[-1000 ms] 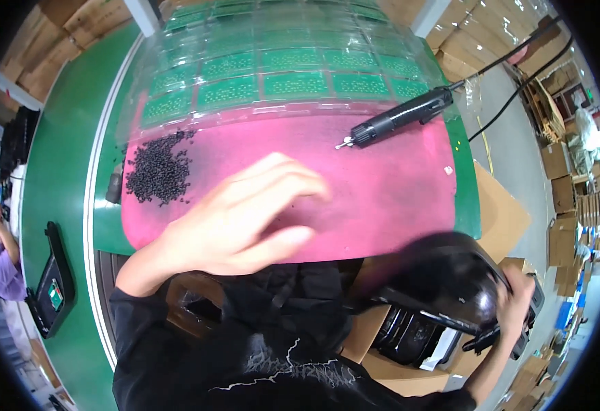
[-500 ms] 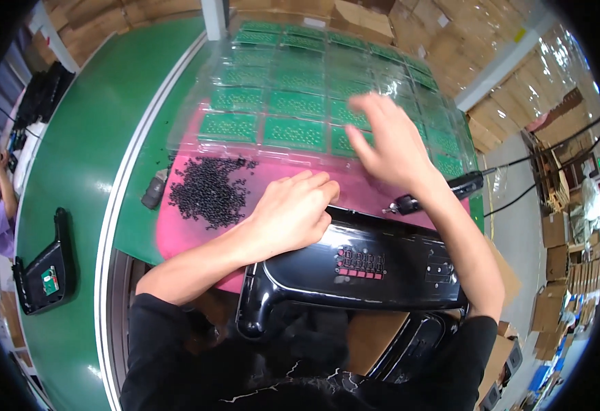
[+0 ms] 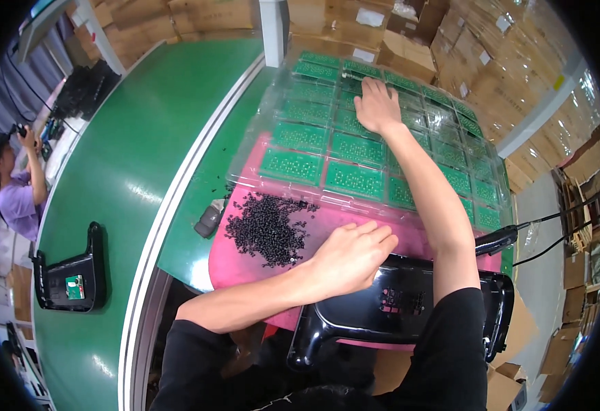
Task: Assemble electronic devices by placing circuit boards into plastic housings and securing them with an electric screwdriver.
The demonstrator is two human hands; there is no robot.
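Observation:
My left hand (image 3: 356,255) is curled above the pink mat (image 3: 219,266), at the far edge of a glossy black plastic housing (image 3: 354,312). Whatever its fingers may hold is hidden. My right arm stretches forward over a clear plastic tray (image 3: 245,179) of green circuit boards (image 3: 289,166). At the far rows my right hand (image 3: 380,106) reaches down onto the boards, fingers extended and thumb apart; nothing shows in its grasp. Left of my left hand lies a pile of small black parts (image 3: 262,229). The housing has a group of small rectangular openings (image 3: 402,301).
A black corded power screwdriver (image 3: 497,241) lies right of my right forearm. On the green surface at left rests another black housing (image 3: 74,277) with a small board. A dark object (image 3: 209,219) sits beside the mat. A person in purple (image 3: 19,198) is at far left.
My right hand has gone from above the tray's nearer rows to its far rows. The view has swung left, shifting the scene rightward. My left hand stays curled by the housing.

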